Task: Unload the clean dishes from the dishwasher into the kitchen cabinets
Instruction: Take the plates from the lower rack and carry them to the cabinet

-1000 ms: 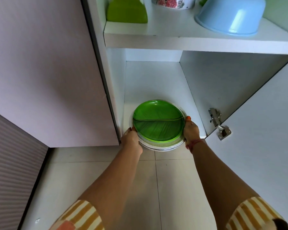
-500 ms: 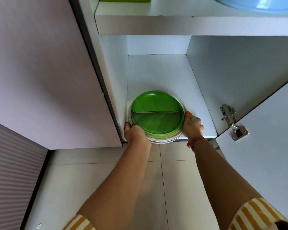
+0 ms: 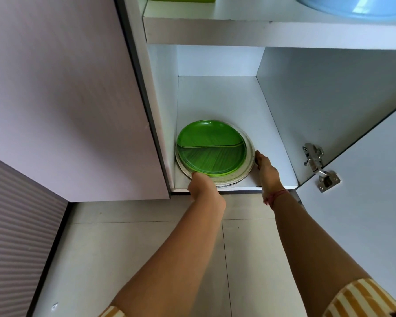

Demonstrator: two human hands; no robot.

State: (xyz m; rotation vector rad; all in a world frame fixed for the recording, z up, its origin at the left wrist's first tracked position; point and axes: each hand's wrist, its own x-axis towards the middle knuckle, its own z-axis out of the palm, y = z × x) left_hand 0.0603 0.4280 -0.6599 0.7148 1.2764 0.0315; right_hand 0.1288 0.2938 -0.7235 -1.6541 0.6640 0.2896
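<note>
The left hand curls its grip over the near rim of the plate stack; the right hand lies flat against the stack's far-right edge, fingers straight, pressing rather than clasping. Between them the stack sits on the cabinet's bottom shelf, snug to the left wall, a green divided plate on top of paler plates. Smooth plastic on top looks light and slippery, so it could skate off the stiffer, heavier plates below; opposite rims are the sensible hold. Above, the upper shelf carries a blue bowl. Right of the right hand hangs the open door's hinge.
</note>
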